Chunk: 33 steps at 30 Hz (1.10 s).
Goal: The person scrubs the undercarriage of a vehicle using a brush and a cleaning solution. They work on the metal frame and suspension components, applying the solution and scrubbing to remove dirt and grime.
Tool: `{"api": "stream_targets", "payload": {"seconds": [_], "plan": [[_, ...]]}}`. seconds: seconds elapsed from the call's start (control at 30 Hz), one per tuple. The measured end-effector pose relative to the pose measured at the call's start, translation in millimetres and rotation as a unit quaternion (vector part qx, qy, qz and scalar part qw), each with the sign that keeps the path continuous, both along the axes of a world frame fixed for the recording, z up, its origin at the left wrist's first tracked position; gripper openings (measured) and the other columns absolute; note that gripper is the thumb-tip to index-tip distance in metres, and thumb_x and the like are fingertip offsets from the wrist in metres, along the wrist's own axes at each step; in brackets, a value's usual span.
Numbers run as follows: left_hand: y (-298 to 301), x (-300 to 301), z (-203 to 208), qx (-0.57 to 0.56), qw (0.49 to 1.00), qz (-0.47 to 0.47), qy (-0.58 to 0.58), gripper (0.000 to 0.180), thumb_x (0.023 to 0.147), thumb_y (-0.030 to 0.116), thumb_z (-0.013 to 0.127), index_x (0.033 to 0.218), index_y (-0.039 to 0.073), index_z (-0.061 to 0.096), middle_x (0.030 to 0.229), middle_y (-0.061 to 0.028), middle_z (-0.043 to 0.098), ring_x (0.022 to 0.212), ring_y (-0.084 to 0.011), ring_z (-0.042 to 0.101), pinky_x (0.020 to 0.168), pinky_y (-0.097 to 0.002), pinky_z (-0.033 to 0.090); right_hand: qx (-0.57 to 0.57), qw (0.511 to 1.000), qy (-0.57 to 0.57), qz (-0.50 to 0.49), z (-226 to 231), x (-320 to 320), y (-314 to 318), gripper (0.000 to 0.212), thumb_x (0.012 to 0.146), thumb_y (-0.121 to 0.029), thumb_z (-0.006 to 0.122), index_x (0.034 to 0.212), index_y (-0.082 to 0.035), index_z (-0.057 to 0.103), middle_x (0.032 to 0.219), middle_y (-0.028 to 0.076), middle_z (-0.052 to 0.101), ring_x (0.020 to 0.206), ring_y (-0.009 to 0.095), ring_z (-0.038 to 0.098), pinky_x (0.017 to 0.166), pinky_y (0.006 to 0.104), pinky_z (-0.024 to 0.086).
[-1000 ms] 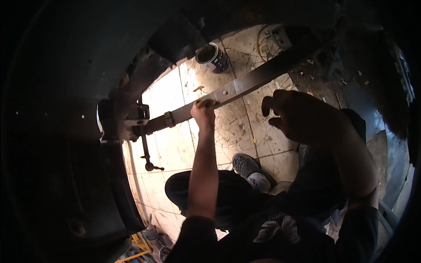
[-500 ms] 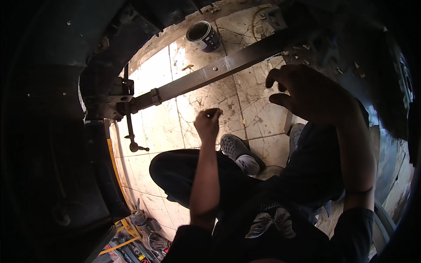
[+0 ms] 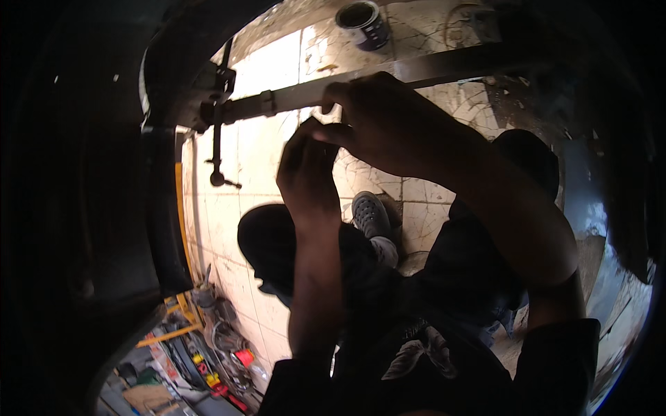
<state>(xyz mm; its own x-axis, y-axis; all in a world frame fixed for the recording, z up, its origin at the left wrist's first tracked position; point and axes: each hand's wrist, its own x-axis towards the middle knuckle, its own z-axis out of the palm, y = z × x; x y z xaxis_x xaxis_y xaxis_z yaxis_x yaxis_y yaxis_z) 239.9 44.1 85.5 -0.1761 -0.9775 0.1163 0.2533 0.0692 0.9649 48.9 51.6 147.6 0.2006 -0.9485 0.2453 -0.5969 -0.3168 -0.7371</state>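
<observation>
My left hand is raised in front of my left knee, its fingers closed and pressed together at the tips. What they pinch, if anything, is too dark and small to make out. From the right, my right hand reaches across to it. Its thumb meets the left fingertips, while the bent forefinger stays apart from the thumb, with nothing visible between them. Beyond both hands runs a long metal beam, partly hidden by the right hand. Near its left end hangs a thin dark rod with a ball joint.
An open can stands on the cracked tile floor past the beam. Dark vehicle panels close in the left side. At lower left lie tools and parts beside a yellow frame. My shoe rests below the hands.
My right hand has swung left and now meets my left hand, which has risen slightly. The view has shifted, bringing more of the tools at lower left into sight.
</observation>
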Motion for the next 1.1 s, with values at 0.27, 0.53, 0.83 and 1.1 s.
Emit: {"api": "stream_targets", "payload": {"seconds": [0.27, 0.53, 0.83, 1.1], "plan": [[-62.4, -15.2, 59.0, -0.117, 0.982, 0.073, -0.127, 0.024, 0.092, -0.001, 0.073, 0.116, -0.002, 0.071, 0.109, -0.0112, 0.074, 0.101, -0.0172, 0.069, 0.089, -0.0305, 0.056, -0.066, 0.950, -0.294, -0.078, -23.3, 24.8, -53.5, 0.035, 0.091, -0.039, 0.077, 0.102, -0.006, 0.073, 0.087, 0.014, 0.077, 0.078, 0.024, 0.077, 0.071, 0.0347, 0.059], [-133.1, -15.4, 57.4, -0.090, 0.945, -0.245, -0.197, 0.044, 0.098, -0.001, 0.061, 0.141, -0.005, 0.052, 0.126, -0.0181, 0.069, 0.117, -0.0260, 0.068, 0.098, -0.0376, 0.057, 0.096, 0.914, -0.380, -0.111, -35.9, -33.3, -78.4, 0.032, 0.098, -0.032, 0.073, 0.116, -0.006, 0.067, 0.098, 0.009, 0.074, 0.087, 0.014, 0.073, 0.073, 0.0312, 0.059], [-201.6, 58.2, -10.8, 0.104, 0.913, -0.078, -0.386, 0.032, 0.097, 0.026, 0.073, 0.117, 0.001, 0.073, 0.096, -0.0060, 0.074, 0.084, -0.0132, 0.070, 0.075, -0.0282, 0.056, 0.037, 0.984, -0.050, -0.167, -88.0, -27.5, -139.0, 0.013, 0.089, -0.015, 0.077, 0.093, -0.004, 0.074, 0.085, 0.008, 0.078, 0.079, 0.013, 0.076, 0.074, 0.0300, 0.059], [-218.7, 64.8, -49.8, 0.113, 0.897, -0.003, -0.426, 0.030, 0.094, 0.022, 0.072, 0.116, 0.001, 0.072, 0.102, -0.0109, 0.075, 0.093, -0.0199, 0.073, 0.078, -0.0351, 0.058, 0.099, 0.979, -0.046, -0.171, -174.7, 14.2, -186.4, 0.019, 0.078, -0.020, 0.087, 0.094, -0.012, 0.080, 0.090, 0.012, 0.078, 0.088, 0.026, 0.076, 0.085, 0.0356, 0.059]]}}
